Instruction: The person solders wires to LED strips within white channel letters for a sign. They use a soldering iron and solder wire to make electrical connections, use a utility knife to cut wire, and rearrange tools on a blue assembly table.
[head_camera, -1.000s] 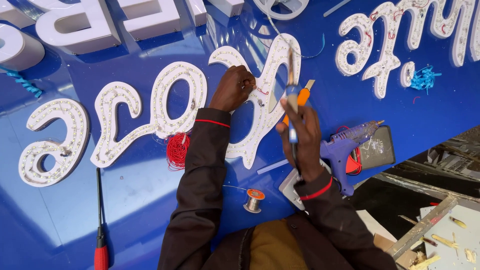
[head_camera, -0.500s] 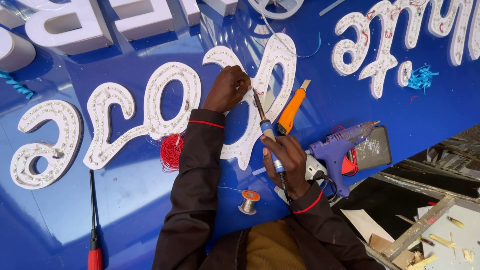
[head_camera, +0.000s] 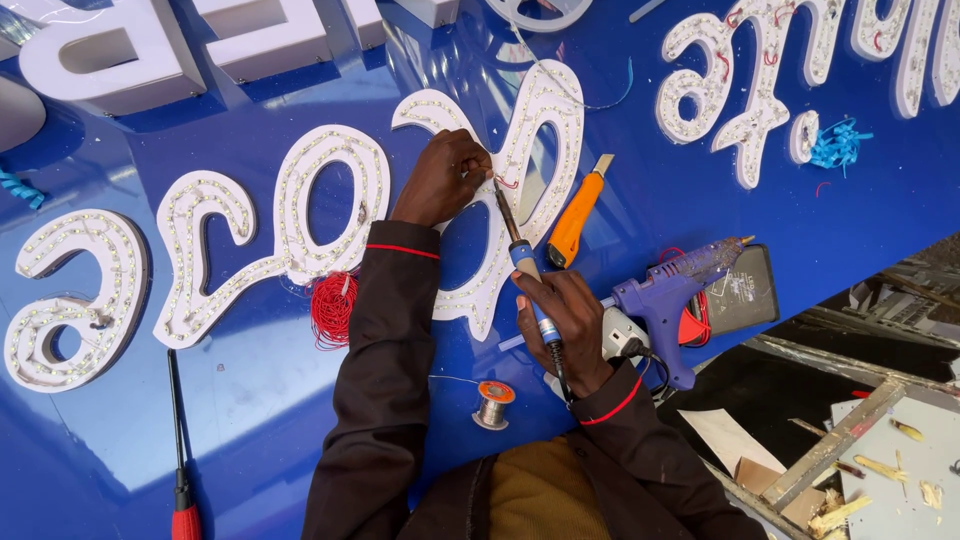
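Right hand (head_camera: 565, 325) has its grip wrapped around the blue handle of a soldering iron (head_camera: 522, 262), shaft angled up-left, tip landing at the red wires (head_camera: 507, 184) on the white LED-studded letter (head_camera: 520, 190). Left hand (head_camera: 443, 178) rests on that same letter just left of the tip, fingers curled and pressed down on the letter face; can't tell whether they pinch the wire itself. Letter sits on the blue sign panel (head_camera: 250, 420), which serves as the bench here.

Around it: orange utility knife (head_camera: 575, 218) just right of the iron, lying on the panel. Purple glue gun (head_camera: 670, 295) near the right wrist, beside a dark flat box (head_camera: 745, 295). Solder spool (head_camera: 494, 402) between the forearms. Red wire bundle (head_camera: 333, 308) left of the left sleeve. Red-handled screwdriver (head_camera: 179, 450) at lower left, well apart.
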